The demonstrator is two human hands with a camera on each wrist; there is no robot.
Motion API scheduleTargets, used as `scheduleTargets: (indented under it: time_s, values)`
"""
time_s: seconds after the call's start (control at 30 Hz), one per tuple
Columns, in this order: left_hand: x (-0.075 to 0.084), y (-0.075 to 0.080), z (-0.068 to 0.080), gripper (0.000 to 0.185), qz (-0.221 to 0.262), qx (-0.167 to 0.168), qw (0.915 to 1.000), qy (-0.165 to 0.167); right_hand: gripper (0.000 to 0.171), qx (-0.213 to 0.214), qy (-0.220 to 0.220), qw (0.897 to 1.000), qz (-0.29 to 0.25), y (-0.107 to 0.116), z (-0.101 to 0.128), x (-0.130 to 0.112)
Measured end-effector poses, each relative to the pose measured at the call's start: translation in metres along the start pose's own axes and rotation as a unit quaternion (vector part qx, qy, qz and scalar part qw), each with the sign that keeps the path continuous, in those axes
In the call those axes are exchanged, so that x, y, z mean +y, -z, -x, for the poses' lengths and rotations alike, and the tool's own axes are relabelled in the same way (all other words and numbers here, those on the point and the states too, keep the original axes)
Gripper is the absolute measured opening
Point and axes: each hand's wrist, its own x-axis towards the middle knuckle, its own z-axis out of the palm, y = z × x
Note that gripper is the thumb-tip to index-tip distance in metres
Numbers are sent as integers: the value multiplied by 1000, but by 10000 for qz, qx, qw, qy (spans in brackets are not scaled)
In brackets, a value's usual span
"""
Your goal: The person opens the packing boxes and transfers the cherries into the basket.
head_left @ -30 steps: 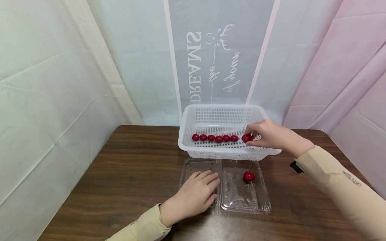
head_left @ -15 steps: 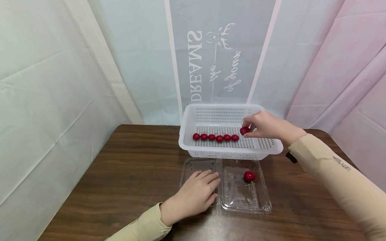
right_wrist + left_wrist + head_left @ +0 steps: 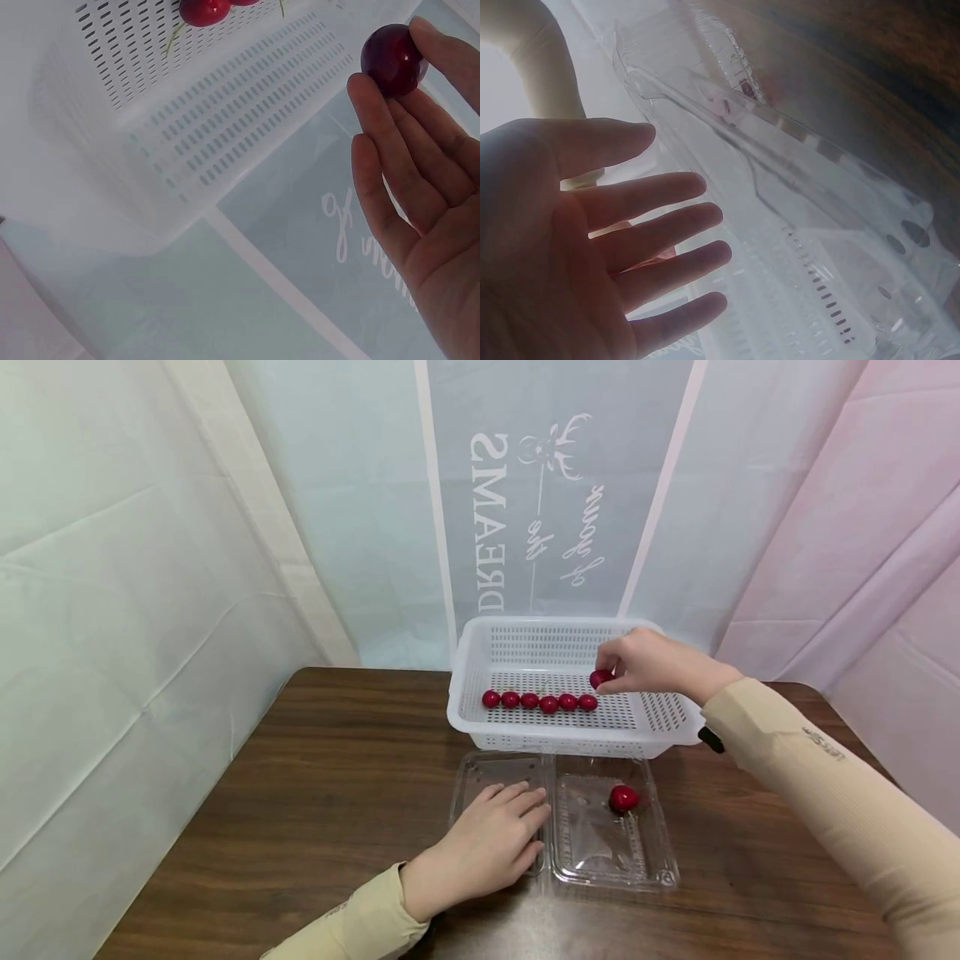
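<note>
My right hand (image 3: 648, 662) is over the right half of a white perforated basket (image 3: 467, 727) and pinches a dark red cherry (image 3: 394, 61) between thumb and fingertips. Below and left of it, several red cherries (image 3: 549, 703) lie in a row on the basket floor; green stems show on them in the right wrist view. My left hand (image 3: 483, 847) rests palm down, fingers spread, on the left half of an unfolded clear plastic clamshell box (image 3: 592, 860). One more cherry (image 3: 623, 798) with its stem lies in the clamshell's right half.
The basket stands at the back of a dark wooden table (image 3: 322, 777), with the clamshell directly in front of it. A grey-blue curtain (image 3: 555, 527) with white lettering hangs behind the basket. Pale cloth (image 3: 150, 610) covers the left side.
My right hand has carried the cherry a little back and left inside the basket, away from the row's right end. The left hand stays where it was.
</note>
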Motion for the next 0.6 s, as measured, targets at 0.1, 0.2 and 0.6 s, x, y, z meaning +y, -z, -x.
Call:
scheduleTargets:
  time_s: [0.1,0.2,0.6]
  values:
    - [-1,0,0,38,15,2,10000,-7,13,-105,-153,9998,32,-2,-5,2]
    - [-1,0,0,38,7,-19,10000,-7,14,-236,-260,9994,19,-4,-10,5]
    - [-1,-1,0,37,-17,51,10000,-20,13,-574,-396,9973,-214,-7,-29,10]
